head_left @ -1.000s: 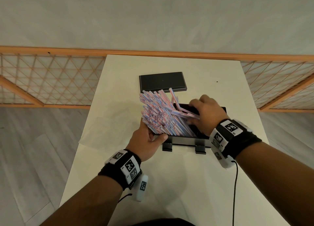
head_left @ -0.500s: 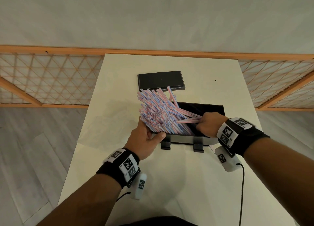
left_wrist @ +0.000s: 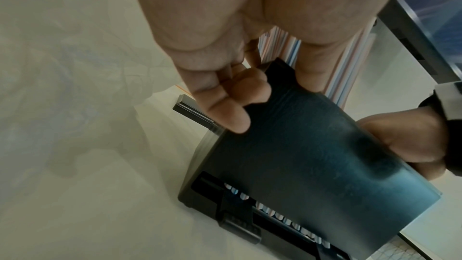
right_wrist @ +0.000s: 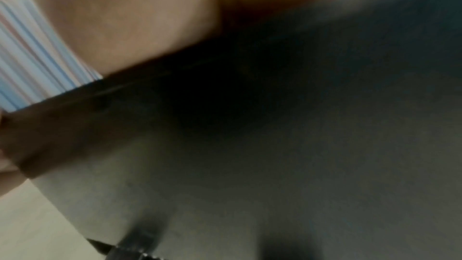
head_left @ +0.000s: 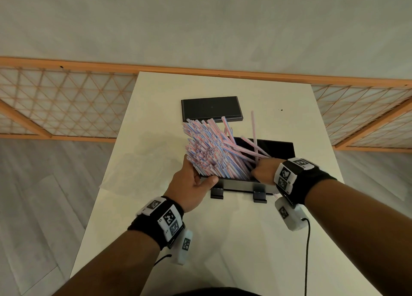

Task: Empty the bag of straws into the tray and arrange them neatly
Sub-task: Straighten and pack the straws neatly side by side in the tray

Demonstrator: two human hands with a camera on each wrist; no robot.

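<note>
A thick bunch of pink-and-blue striped straws (head_left: 209, 148) leans out of the black tray (head_left: 278, 146) toward the upper left, with a few loose ones fanned to the right. My left hand (head_left: 194, 180) grips the tray's front left corner, thumb along the front wall. In the left wrist view its fingers (left_wrist: 225, 110) curl round the tray's end (left_wrist: 312, 155), with straws (left_wrist: 342, 74) behind them. My right hand (head_left: 264, 171) sits at the tray's front right, fingers curled in among the lower ends of the loose straws. The right wrist view is blurred: straws (right_wrist: 32, 62) beside the dark tray wall (right_wrist: 250, 106).
An empty clear plastic bag (head_left: 142, 162) lies flat on the white table (head_left: 245, 240), left of the tray. A black lid (head_left: 210, 108) lies behind the tray. Two black clips (head_left: 217, 193) hang on the tray's front. Wooden lattice fencing borders the table's far end.
My right hand has drawn back from the tray's middle to its front right corner, pulling a few straws off the bunch and over to the right. The left hand has kept its grip.
</note>
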